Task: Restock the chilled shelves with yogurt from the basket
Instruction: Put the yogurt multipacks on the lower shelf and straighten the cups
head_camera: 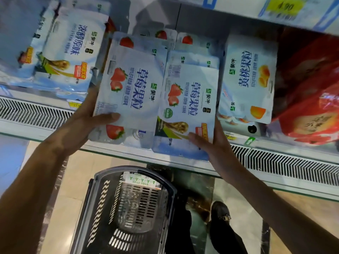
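Down low, the basket [128, 208] sits on the floor, nearly bare, with one white carton [142, 181] with green marks at its far end. Up come both hands! The left hand [86, 120] grips the left pack [132, 85], thumb laid across its face, fingers hidden beneath. The right hand [211, 143] grips the right pack [190, 99] the same way, thumb on top. Both packs hang over the front edge of the shelf [286, 167], side by side and touching.

This looks like the placing step: two packs going in together. Next they need a level push back onto the strawberry stack behind, between their neighbours, then a clean release.

Both read 草莓果粒 with the 蒙牛 logo and strawberries. Left of them is the plain pack [73, 44], 浓醇原味. The peach pack [247, 77] on the right reads 黄桃果粒, with a red bag [308, 88] beyond it. Far up, a yellow price tag [285, 5] seems to say 4.90.
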